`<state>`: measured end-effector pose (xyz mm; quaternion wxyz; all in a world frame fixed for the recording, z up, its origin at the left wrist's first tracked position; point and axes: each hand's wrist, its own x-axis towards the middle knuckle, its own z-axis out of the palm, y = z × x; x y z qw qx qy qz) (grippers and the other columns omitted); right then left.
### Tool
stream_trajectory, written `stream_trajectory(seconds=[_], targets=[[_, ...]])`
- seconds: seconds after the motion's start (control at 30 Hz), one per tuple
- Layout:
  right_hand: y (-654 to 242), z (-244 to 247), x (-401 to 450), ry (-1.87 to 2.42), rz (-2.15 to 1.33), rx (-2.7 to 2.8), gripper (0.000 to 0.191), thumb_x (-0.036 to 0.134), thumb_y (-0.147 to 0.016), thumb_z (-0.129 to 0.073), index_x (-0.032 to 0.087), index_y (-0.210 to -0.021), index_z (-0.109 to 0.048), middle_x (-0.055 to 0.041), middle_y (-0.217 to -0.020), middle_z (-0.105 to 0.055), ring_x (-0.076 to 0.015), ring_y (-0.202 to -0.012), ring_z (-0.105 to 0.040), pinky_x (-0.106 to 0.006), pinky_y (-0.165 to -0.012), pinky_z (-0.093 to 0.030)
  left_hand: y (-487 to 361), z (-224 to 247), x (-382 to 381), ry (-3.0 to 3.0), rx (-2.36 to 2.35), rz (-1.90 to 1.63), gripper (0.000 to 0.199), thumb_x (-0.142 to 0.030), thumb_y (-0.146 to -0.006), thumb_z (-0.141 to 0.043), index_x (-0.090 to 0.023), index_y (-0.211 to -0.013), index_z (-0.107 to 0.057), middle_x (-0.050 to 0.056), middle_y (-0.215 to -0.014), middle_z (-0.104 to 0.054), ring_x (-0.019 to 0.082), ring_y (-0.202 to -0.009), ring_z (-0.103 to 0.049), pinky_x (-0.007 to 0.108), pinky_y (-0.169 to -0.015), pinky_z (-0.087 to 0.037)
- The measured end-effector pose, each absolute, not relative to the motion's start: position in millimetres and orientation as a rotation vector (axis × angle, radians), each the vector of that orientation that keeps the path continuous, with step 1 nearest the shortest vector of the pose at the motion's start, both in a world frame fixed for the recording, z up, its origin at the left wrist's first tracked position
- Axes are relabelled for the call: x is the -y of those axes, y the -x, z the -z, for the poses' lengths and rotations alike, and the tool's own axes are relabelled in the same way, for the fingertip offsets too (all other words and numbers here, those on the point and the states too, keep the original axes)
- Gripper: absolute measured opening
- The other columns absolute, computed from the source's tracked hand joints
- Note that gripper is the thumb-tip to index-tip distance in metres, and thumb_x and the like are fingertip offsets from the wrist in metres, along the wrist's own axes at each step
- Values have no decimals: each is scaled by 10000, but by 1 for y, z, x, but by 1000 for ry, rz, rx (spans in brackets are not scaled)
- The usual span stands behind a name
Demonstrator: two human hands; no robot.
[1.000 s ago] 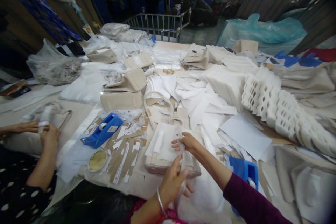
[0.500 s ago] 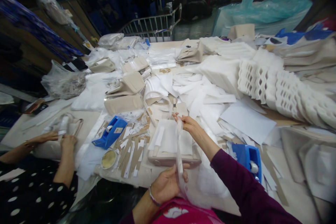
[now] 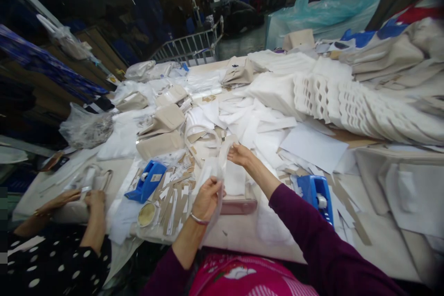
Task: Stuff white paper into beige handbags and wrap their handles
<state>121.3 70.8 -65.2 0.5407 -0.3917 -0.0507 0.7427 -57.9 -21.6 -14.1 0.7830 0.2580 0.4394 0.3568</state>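
A long whitish strip (image 3: 224, 157), perhaps a bag strap in thin wrapping, runs upright between my hands. My left hand (image 3: 207, 200) is closed around its middle, and a translucent length hangs below toward my lap. Higher up, my right hand (image 3: 240, 155) pinches the strip near its curved upper end. Beneath them lies a beige handbag (image 3: 239, 206) with white sheets (image 3: 236, 178) on it, partly hidden by my left hand and the strip. Just beyond it rests a loop of pale handle (image 3: 202, 128).
Blue tape dispensers stand left (image 3: 146, 180) and right (image 3: 315, 196). Cut strips (image 3: 173, 201) and a round tin (image 3: 146, 214) lie nearby. Beige bags (image 3: 161, 144) and stacked white foam (image 3: 322, 97) cover the table farther back. A co-worker's hands (image 3: 93, 199) handle a bag at left.
My left hand has risen up the strip and closed on it. The strip's upper end now curves beside my right hand. The whole view has shifted slightly.
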Motion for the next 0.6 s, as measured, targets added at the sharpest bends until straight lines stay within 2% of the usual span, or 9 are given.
stream_trajectory(seconds=[0.07,0.17,0.2,0.33,0.4,0.5,0.6], targets=[[-113,58,-37,908,-1778,201,224,129,-760,-521,96,-981,-511,-153,-917,-662,-208,-867,-645,-355,-783,-509,51,4,8,-705,-994,-921,234,-169,-629,-741,-171,-708,-521,-59,-637,-522,63,-581,-486,205,-604,-406],[-88,47,15,880,-1758,456,500,27,-606,-605,154,-1076,-494,-91,-994,-671,-180,-935,-628,-316,-822,-479,38,-6,-13,-810,-996,-1130,242,-157,-604,-741,-155,-635,-501,-68,-601,-503,45,-580,-468,176,-616,-388],[-79,44,28,889,-1732,549,520,24,-581,-615,166,-1069,-506,-70,-980,-677,-176,-934,-626,-304,-816,-475,34,-9,-19,-809,-986,-1173,255,-155,-594,-745,-154,-617,-492,-73,-586,-492,42,-580,-463,169,-617,-382],[-58,32,42,941,-1577,728,211,200,-670,-615,161,-866,-548,-22,-736,-683,-163,-735,-649,-298,-716,-497,23,-23,-35,-855,-924,-1187,258,-205,-590,-763,-154,-632,-514,-60,-622,-540,54,-623,-495,183,-656,-394],[-65,23,33,910,-1549,685,177,286,-720,-589,160,-831,-533,-16,-658,-667,-156,-649,-645,-300,-664,-512,24,-31,-34,-939,-914,-1111,229,-273,-637,-748,-151,-735,-581,-18,-752,-614,82,-714,-548,216,-714,-415],[-89,6,16,846,-1495,592,203,273,-718,-608,154,-860,-525,-19,-661,-664,-150,-601,-639,-288,-615,-523,32,-33,-17,-1043,-923,-790,319,-322,-689,-718,-147,-942,-633,60,-956,-657,141,-852,-599,272,-788,-436],[-111,-5,2,813,-1442,524,182,208,-722,-607,154,-866,-509,-25,-666,-662,-154,-585,-639,-293,-592,-529,37,-18,10,-1072,-903,-355,359,-318,-689,-719,-110,-973,-651,120,-949,-685,190,-833,-638,299,-764,-464]])
